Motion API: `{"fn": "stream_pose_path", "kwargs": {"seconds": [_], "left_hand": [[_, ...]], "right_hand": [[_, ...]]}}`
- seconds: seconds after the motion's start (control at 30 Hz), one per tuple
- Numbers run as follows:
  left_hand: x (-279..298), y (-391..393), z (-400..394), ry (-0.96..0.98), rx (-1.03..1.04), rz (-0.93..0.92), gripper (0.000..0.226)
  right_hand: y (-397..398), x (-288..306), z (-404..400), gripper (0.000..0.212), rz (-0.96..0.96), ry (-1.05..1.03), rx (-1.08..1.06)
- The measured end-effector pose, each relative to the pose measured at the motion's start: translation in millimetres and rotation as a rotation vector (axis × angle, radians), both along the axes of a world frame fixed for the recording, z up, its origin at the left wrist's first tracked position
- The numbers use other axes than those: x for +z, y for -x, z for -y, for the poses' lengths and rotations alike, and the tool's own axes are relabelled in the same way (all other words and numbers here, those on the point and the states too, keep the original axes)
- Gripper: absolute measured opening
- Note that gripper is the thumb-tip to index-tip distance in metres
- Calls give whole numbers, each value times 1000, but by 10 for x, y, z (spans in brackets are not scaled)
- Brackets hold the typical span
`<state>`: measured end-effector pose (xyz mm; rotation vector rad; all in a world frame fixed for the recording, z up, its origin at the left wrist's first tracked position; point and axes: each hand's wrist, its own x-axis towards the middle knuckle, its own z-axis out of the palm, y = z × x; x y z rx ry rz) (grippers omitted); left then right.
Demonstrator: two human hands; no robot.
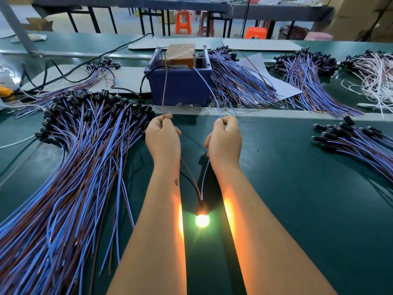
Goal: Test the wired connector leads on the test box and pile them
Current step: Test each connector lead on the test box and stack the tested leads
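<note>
Lead under test, lamp lit.
Left hand (162,137) pinches the brown wire (164,90), right hand (224,138) the blue wire (207,88), both running from the test box (180,84); bulb (202,220) glows between the forearms.

Dark green table (297,188), blue-and-brown leads (74,177), black connectors (85,103), navy bin (180,86), glowing yellow-white lamp (202,220), orange stools (183,22)

A factory assembly floor: long green benches (297,167) heaped with wire leads (74,167), plastic stools (183,22) behind.
</note>
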<state>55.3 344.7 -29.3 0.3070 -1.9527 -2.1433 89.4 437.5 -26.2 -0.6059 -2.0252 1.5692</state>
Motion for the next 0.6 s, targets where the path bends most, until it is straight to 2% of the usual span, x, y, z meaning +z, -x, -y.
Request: {"fn": "stream_pose_path", "kwargs": {"seconds": [0.6], "left_hand": [[-5,0,10,-19,-5,-8,26]], "right_hand": [[-3,-2,5,18,-15,3,12]]}}
